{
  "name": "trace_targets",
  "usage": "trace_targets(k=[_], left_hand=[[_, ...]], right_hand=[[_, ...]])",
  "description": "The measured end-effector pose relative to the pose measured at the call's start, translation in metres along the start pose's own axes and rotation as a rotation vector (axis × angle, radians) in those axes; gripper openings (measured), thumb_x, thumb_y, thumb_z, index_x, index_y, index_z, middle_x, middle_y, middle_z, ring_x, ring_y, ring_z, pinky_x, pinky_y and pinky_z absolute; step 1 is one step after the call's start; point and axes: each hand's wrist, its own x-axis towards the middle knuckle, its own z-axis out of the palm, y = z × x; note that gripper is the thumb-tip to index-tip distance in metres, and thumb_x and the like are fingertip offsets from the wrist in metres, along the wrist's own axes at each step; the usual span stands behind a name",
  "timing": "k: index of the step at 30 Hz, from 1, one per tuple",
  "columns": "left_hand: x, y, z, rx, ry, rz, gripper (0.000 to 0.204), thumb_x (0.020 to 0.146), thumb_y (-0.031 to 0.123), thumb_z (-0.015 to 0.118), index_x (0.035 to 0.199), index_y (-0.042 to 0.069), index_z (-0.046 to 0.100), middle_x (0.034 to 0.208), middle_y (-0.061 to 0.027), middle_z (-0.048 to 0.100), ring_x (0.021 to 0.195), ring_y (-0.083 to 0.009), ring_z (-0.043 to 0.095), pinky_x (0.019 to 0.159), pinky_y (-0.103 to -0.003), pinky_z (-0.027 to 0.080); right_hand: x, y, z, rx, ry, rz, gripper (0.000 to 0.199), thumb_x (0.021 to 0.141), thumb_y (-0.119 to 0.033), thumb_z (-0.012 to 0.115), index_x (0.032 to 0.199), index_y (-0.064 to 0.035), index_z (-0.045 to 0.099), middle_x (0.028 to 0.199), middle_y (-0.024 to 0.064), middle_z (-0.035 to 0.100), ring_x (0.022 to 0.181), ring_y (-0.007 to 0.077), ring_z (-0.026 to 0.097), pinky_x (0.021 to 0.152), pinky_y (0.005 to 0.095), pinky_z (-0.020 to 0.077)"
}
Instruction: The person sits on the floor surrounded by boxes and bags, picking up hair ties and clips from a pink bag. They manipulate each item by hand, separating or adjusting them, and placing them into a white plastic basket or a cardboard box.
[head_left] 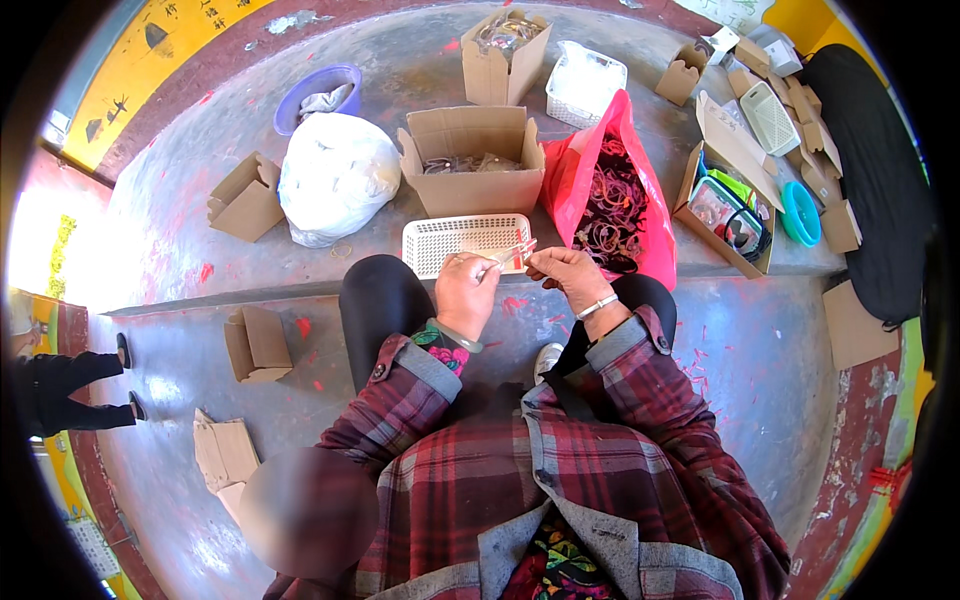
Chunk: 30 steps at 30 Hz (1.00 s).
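My left hand (466,294) is closed in a pinch on a thin, clear-looking piece with a reddish tip (514,252); its exact kind is too small to make out. Close by on the right, my right hand (573,282) has its thumb and fingertips pressed together at the red end of that piece. Whether it grips this end or something finer, I cannot tell. Just beyond both hands lies a cream perforated plastic basket (420,262), with a bit of red inside. A pink-red bag (565,185) stands open to the right, full of dark and pinkish looped bands (612,205).
Behind the basket stands a cardboard box (465,190) of clear-wrapped pieces. Left are a stuffed white bag (338,180), a purple basin (290,105) and an open carton (247,200). More boxes and a teal basin (800,213) sit right. Another person (75,385) stands far left.
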Motion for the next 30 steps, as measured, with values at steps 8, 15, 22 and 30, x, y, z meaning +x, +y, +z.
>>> trace_targets(k=[8, 15, 22, 30], left_hand=[[0.005, 0.011, -0.007, 0.169, 0.064, 0.290, 0.007, 0.068, 0.009, 0.067, 0.071, 0.007, 0.060, 0.073, -0.0063, 0.060, 0.072, -0.0252, 0.056, 0.066, -0.035, 0.044], [0.001, 0.019, -0.006, 0.340, 0.033, 0.473, 0.014, 0.069, 0.010, 0.066, 0.081, 0.010, 0.058, 0.080, -0.0015, 0.057, 0.082, -0.0218, 0.053, 0.070, -0.035, 0.041], [-0.003, 0.021, -0.004, 0.356, -0.032, 0.510, 0.021, 0.068, 0.014, 0.066, 0.087, 0.008, 0.058, 0.085, -0.0025, 0.057, 0.085, -0.0212, 0.052, 0.074, -0.035, 0.039], [0.003, 0.029, -0.011, 0.081, -0.243, 0.420, 0.042, 0.066, 0.024, 0.070, 0.102, 0.005, 0.057, 0.100, -0.0080, 0.057, 0.098, -0.0247, 0.051, 0.084, -0.035, 0.040]], right_hand=[[-0.007, -0.010, -0.005, 0.275, -0.090, 0.130, 0.041, 0.081, -0.042, 0.060, 0.091, -0.0027, 0.064, 0.077, 0.0061, 0.064, 0.070, 0.0133, 0.060, 0.062, 0.0241, 0.0447], [-0.009, -0.008, -0.003, 0.239, -0.117, 0.224, 0.029, 0.082, -0.030, 0.060, 0.091, -0.0030, 0.064, 0.078, 0.0078, 0.065, 0.068, 0.0138, 0.062, 0.063, 0.0240, 0.0474], [-0.005, 0.001, -0.005, 0.187, -0.052, 0.193, 0.018, 0.082, -0.019, 0.059, 0.086, -0.0031, 0.063, 0.074, 0.0071, 0.065, 0.062, 0.0128, 0.061, 0.058, 0.0233, 0.0477], [0.003, 0.004, -0.024, -0.498, 0.097, -0.172, 0.019, 0.072, -0.018, 0.065, 0.077, 0.0004, 0.064, 0.063, 0.0088, 0.063, 0.058, 0.0154, 0.060, 0.055, 0.0287, 0.0454]])
